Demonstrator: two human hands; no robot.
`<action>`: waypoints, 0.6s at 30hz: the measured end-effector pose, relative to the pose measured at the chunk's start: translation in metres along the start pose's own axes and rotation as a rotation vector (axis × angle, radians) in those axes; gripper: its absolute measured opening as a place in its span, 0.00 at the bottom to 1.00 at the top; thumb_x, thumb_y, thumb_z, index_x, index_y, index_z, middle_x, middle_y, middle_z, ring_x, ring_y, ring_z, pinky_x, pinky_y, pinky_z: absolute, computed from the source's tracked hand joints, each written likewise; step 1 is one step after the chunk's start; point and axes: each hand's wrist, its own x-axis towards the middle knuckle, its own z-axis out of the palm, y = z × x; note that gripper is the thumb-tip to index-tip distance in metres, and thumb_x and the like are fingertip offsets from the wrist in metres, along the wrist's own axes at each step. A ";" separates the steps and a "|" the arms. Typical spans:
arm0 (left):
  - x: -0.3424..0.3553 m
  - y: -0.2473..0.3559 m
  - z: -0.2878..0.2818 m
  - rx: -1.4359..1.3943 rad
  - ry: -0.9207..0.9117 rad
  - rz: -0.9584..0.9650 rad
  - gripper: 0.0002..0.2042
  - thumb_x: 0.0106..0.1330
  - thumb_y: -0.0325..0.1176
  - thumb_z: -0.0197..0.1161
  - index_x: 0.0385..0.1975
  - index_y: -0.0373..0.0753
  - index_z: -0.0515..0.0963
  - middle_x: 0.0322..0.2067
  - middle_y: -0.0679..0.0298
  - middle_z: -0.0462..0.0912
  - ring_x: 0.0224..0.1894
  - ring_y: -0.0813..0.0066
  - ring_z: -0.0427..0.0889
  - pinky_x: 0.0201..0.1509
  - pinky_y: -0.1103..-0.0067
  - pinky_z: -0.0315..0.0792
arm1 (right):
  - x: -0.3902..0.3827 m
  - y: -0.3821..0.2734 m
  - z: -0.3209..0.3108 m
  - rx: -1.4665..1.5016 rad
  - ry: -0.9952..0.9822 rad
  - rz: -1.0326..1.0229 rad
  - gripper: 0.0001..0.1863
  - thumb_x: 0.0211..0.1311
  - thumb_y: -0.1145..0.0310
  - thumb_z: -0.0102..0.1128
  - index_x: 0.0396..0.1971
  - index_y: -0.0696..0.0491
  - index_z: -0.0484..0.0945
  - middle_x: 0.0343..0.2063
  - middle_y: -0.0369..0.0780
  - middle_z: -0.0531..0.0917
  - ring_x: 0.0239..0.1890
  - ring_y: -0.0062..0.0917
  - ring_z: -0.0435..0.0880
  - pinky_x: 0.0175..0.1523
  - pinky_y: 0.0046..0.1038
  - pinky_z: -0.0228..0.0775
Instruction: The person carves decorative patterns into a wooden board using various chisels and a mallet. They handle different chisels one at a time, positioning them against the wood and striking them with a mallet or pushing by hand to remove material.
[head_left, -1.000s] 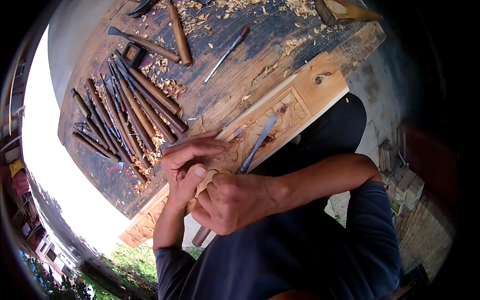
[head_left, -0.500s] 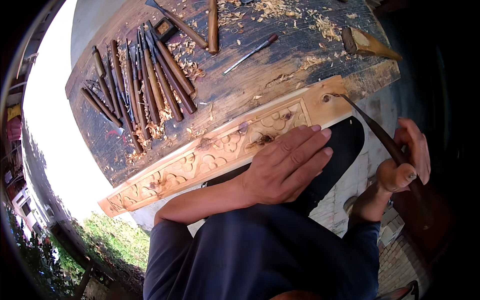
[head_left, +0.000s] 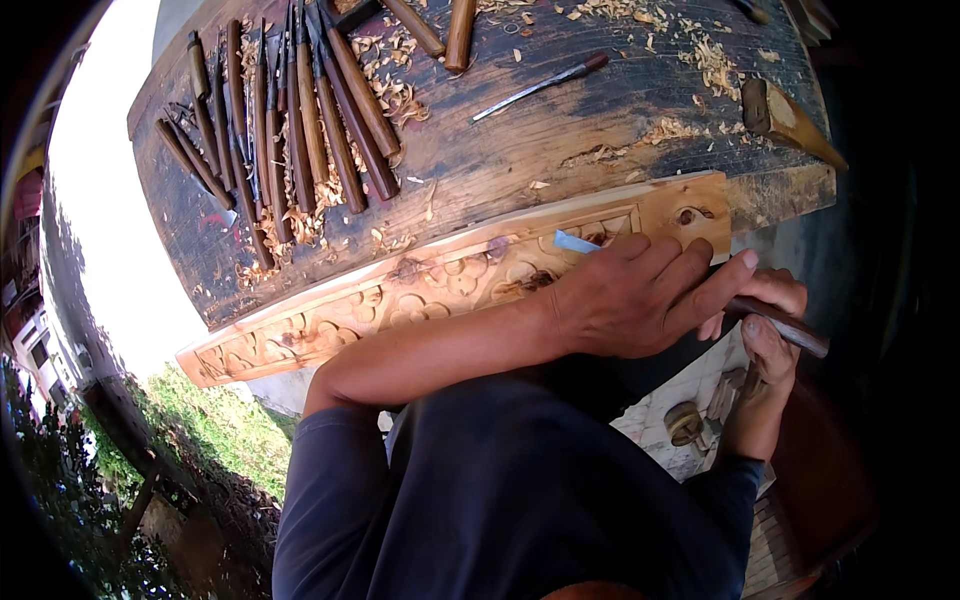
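A long pale wooden board (head_left: 460, 275), carved with rounded leaf-like shapes in a sunken panel, lies slantwise along the table's near edge. My right hand (head_left: 768, 325) grips the brown wooden handle of a carving chisel (head_left: 805, 337) beyond the board's right end. The chisel's flat blade shows bright past the left side of my left hand (head_left: 630, 297) and lies over the right part of the carving. My left hand is curled over the shank with its index finger reaching toward the handle. It hides the middle of the chisel and part of the panel.
Several wood-handled carving tools (head_left: 300, 140) lie in a row on the worn table (head_left: 480, 170). A slim tool with a dark red handle (head_left: 545, 85) lies farther right. Near the right edge is a wooden mallet (head_left: 775, 115). Curled shavings (head_left: 715, 65) are scattered about.
My right hand has turned and brought the chisel's blade leftward over the carving. My left hand, flat on the board before, has moved right and closed over the shank. The view has shifted slightly.
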 end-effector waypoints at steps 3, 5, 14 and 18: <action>0.002 -0.006 0.011 -0.035 0.040 -0.043 0.34 0.67 0.37 0.65 0.74 0.32 0.73 0.36 0.68 0.80 0.31 0.77 0.77 0.30 0.80 0.71 | 0.006 0.010 -0.007 0.077 0.001 0.001 0.27 0.76 0.56 0.62 0.48 0.71 0.84 0.26 0.51 0.88 0.23 0.33 0.88 0.27 0.29 0.79; 0.001 -0.010 0.012 -0.064 0.013 -0.078 0.35 0.66 0.37 0.65 0.75 0.32 0.72 0.33 0.69 0.77 0.30 0.77 0.77 0.28 0.80 0.70 | 0.013 0.003 -0.008 0.002 0.009 0.108 0.25 0.78 0.59 0.59 0.48 0.72 0.84 0.25 0.52 0.88 0.21 0.34 0.87 0.26 0.29 0.79; 0.005 -0.011 0.014 -0.063 0.050 -0.136 0.34 0.66 0.36 0.65 0.74 0.33 0.73 0.28 0.70 0.71 0.27 0.76 0.75 0.26 0.79 0.68 | 0.024 0.005 -0.010 -0.017 -0.001 0.129 0.19 0.79 0.67 0.55 0.48 0.71 0.84 0.24 0.51 0.87 0.20 0.33 0.86 0.26 0.30 0.79; 0.005 -0.012 0.015 -0.072 0.069 -0.142 0.33 0.67 0.37 0.65 0.73 0.34 0.74 0.28 0.70 0.71 0.27 0.76 0.75 0.25 0.79 0.68 | 0.028 0.001 -0.012 -0.071 -0.028 0.121 0.18 0.78 0.67 0.57 0.46 0.70 0.84 0.24 0.50 0.87 0.21 0.33 0.86 0.27 0.30 0.78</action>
